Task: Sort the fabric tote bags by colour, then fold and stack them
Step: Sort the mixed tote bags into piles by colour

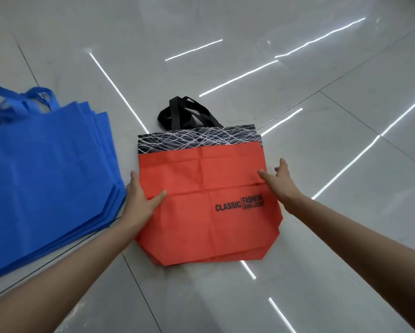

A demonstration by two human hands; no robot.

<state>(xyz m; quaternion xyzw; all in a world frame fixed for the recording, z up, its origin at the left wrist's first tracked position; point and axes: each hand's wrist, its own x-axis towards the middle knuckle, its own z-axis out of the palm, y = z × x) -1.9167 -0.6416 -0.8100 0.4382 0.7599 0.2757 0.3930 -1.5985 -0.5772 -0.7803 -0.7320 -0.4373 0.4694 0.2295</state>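
Note:
A red tote bag (201, 203) lies flat on the floor in the middle, on top of more red bags whose edges show beneath it. It has a black band with white lines along its top and black handles (185, 114) at the far end. My left hand (141, 200) rests at the bag's left edge, thumb lying on the red fabric. My right hand (279, 181) is at the right edge, thumb on the fabric and fingers past the edge. A fanned stack of blue tote bags (45, 176) lies to the left, handles pointing away.
The bags lie on a glossy grey tiled floor (321, 140) with bright strip-light reflections and dark grout lines. Bare tiles stretch beyond the red bags and to their right.

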